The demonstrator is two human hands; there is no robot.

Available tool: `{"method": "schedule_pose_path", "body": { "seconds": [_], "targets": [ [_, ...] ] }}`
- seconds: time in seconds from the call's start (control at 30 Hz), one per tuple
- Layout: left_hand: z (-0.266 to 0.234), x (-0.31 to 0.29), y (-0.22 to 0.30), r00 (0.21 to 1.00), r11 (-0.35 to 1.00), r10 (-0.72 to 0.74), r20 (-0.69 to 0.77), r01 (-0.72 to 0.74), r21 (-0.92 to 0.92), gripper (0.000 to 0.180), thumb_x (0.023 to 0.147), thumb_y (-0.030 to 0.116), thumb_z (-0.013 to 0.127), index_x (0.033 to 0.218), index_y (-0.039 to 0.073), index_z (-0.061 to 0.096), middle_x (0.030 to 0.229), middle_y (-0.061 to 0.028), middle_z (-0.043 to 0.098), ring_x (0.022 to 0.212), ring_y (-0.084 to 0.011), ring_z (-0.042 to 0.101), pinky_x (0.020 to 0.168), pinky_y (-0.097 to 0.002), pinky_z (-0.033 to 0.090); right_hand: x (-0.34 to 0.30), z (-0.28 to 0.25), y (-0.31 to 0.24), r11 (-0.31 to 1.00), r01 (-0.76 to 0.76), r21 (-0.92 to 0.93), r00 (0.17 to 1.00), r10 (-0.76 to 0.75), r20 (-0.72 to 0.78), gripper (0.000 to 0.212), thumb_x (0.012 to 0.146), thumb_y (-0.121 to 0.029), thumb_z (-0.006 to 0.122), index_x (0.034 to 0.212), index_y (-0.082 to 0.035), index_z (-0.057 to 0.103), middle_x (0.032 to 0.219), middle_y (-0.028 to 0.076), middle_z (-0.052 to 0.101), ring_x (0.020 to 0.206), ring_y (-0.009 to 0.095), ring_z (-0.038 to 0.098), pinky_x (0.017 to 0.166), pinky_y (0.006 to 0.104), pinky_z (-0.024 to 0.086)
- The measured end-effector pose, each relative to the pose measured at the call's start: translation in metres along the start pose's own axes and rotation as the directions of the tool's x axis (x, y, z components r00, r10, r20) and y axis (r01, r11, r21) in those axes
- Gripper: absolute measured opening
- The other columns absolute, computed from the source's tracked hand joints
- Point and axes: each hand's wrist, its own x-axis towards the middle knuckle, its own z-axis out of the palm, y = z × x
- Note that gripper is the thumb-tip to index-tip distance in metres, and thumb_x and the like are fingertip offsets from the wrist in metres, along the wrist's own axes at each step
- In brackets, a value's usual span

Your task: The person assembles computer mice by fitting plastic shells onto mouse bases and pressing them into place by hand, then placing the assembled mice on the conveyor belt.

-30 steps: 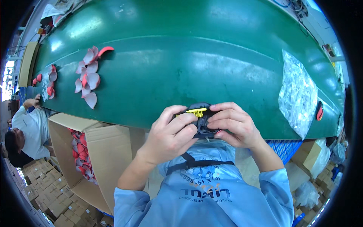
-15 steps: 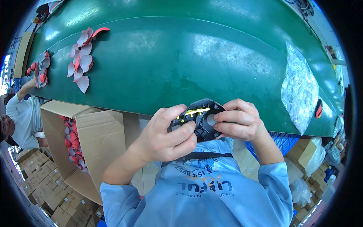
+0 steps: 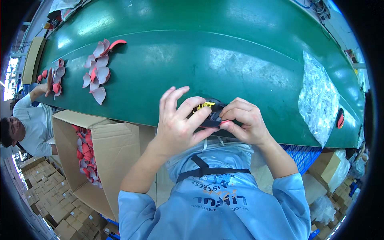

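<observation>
Between my two hands, at the near edge of the green table, is a black plastic shell (image 3: 216, 108) tilted on its side. A yellow plastic part (image 3: 206, 105) shows inside it, and a red-edged strip (image 3: 210, 123) runs along its near side. My left hand (image 3: 177, 122) grips the shell with thumb and forefinger, its other fingers raised. Thumb and fingers of my right hand (image 3: 247, 122) pinch the shell's right end by the red edge. My fingers hide part of the shell.
Red-and-grey curved shells (image 3: 97, 74) lie on the green table (image 3: 160, 80) at left, where another person's hand (image 3: 49, 85) touches more. An open carton (image 3: 116, 154) holds similar shells. A clear plastic bag (image 3: 318, 100), a red-and-black piece (image 3: 340, 119) and a blue crate (image 3: 302, 155) are at right.
The black shell has turned from facing up to tilted on edge, showing its red-edged side. My left fingers have lifted and spread; my right hand has shifted to its near edge.
</observation>
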Motion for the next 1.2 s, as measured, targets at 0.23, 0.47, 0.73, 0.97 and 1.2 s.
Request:
{"method": "schedule_pose_path", "body": {
  "seconds": [0.23, 0.47, 0.73, 0.97, 1.2],
  "targets": [
    [-0.004, 0.004, 0.001, 0.993, 0.991, 0.121, -0.006, -0.121, 0.062, 0.038, 0.067, 0.030, 0.092, 0.098, 0.013, 0.076, 0.095, -0.0031, 0.068, 0.110, -0.0331, 0.063, 0.095, -0.0532, 0.053, 0.000, -0.003, -0.003, 0.977, 0.153, -0.146, 0.988, -0.152, 0.017, 0.021, 0.083, -0.012, 0.085, 0.099, -0.006, 0.074, 0.105, 0.008, 0.073, 0.089, 0.028, 0.067, 0.075, 0.0396, 0.056],
    [0.005, -0.011, 0.001, 0.994, 0.993, 0.044, -0.101, -0.055, -0.106, 0.026, 0.072, 0.021, 0.086, 0.094, 0.017, 0.075, 0.087, -0.0025, 0.063, 0.105, -0.0303, 0.064, 0.100, -0.0556, 0.053, 0.007, -0.001, -0.009, 0.976, 0.168, -0.141, 0.984, -0.174, -0.035, 0.023, 0.083, -0.011, 0.085, 0.103, -0.005, 0.074, 0.108, 0.010, 0.074, 0.086, 0.029, 0.068, 0.075, 0.0392, 0.058],
    [0.018, -0.035, -0.006, 0.880, 0.159, -0.437, 0.185, 0.278, -0.947, 0.014, 0.092, 0.014, 0.075, 0.090, 0.006, 0.064, 0.080, 0.0004, 0.054, 0.071, -0.0087, 0.045, 0.061, -0.0284, 0.034, 0.007, 0.018, 0.000, 0.764, -0.218, 0.608, 0.966, 0.256, 0.026, 0.042, 0.096, -0.021, 0.077, 0.132, -0.001, 0.069, 0.116, 0.014, 0.074, 0.101, 0.024, 0.073, 0.088, 0.0381, 0.058],
    [0.030, -0.040, 0.001, 0.827, -0.295, -0.447, 0.341, 0.223, -0.929, 0.036, 0.100, 0.030, 0.061, 0.120, -0.001, 0.061, 0.112, -0.0110, 0.071, 0.103, -0.0162, 0.069, 0.094, -0.0345, 0.057, -0.005, 0.050, -0.022, 0.456, -0.280, 0.845, 0.932, 0.341, 0.125, 0.025, 0.106, -0.021, 0.068, 0.119, 0.000, 0.066, 0.108, 0.005, 0.070, 0.096, 0.011, 0.065, 0.085, 0.0317, 0.055],
    [0.033, -0.036, 0.007, 0.789, -0.412, -0.451, 0.418, 0.231, -0.881, 0.048, 0.102, 0.034, 0.055, 0.131, -0.005, 0.059, 0.117, -0.0131, 0.070, 0.105, -0.0178, 0.069, 0.092, -0.0338, 0.057, -0.005, 0.043, -0.019, 0.413, -0.298, 0.860, 0.924, 0.351, 0.151, 0.030, 0.113, -0.022, 0.055, 0.129, 0.001, 0.065, 0.113, 0.004, 0.071, 0.104, 0.009, 0.064, 0.093, 0.0281, 0.053]
  ]
}}
